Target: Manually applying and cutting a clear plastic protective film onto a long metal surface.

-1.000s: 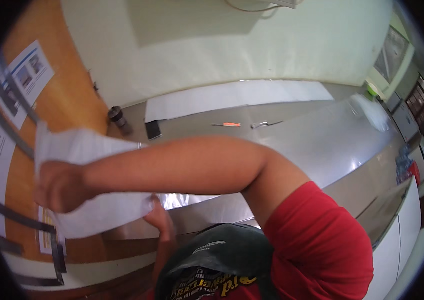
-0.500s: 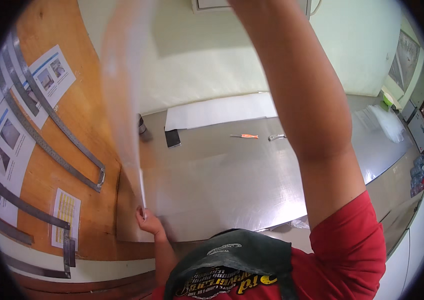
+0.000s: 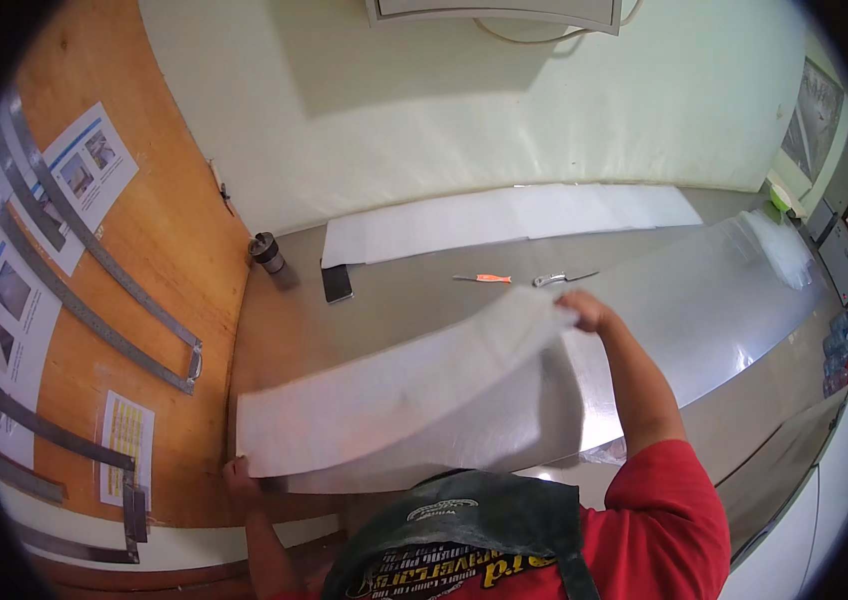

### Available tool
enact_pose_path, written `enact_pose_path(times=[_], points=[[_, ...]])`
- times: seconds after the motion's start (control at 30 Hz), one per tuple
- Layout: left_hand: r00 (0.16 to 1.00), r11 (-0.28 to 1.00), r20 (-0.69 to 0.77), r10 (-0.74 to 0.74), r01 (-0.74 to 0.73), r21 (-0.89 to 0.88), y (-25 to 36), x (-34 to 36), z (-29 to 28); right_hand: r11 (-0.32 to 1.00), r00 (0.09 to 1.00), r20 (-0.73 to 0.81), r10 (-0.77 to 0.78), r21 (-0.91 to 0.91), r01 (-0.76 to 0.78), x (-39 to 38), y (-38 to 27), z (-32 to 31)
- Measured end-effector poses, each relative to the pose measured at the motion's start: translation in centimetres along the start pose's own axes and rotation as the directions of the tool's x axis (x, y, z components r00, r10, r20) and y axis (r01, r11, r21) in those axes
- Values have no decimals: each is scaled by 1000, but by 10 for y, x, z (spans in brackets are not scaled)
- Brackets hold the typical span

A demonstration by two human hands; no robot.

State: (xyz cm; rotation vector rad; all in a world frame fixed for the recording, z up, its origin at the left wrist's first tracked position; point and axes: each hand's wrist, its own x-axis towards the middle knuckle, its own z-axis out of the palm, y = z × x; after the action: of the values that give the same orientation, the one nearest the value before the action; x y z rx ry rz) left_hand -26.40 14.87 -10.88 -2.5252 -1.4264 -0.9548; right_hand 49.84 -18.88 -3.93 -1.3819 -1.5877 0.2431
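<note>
right hand [image 3: 587, 312] grips the translucent white sheet [image 3: 384, 410] by its right end; left hand [image 3: 237, 472] pinches the near left corner. level, even tension should prevent creasing.

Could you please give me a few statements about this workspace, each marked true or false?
1. The right hand grips one end of the long white sheet. True.
2. The left hand is at the sheet's middle. False: it is at the sheet's near left corner.
3. The orange-handled tool lies between the black rectangular item and the silver-handled tool. True.
4. The dark cylinder lies on the sheet. False: it stands apart from it, beside the wooden panel.
</note>
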Motion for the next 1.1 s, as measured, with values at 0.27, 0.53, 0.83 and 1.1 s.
enact_pose_path(times=[0.27,0.53,0.83,1.1], points=[[964,945,58,-260,267,-190,10,3,5,341,423,-21,906,-559,-756,-50,-29,42],[937,894,83,-340,349,-281,1,7,5,166,343,-170,924,-630,-759,-45,-62,52],[783,361,490,-383,616,-700,4,8,-30,38,254,-324,911,-547,-836,-42,-79,55],[777,625,176,-604,599,-501,59,37,-29,275,608,-390,692,-636,-721,0,-99,110]])
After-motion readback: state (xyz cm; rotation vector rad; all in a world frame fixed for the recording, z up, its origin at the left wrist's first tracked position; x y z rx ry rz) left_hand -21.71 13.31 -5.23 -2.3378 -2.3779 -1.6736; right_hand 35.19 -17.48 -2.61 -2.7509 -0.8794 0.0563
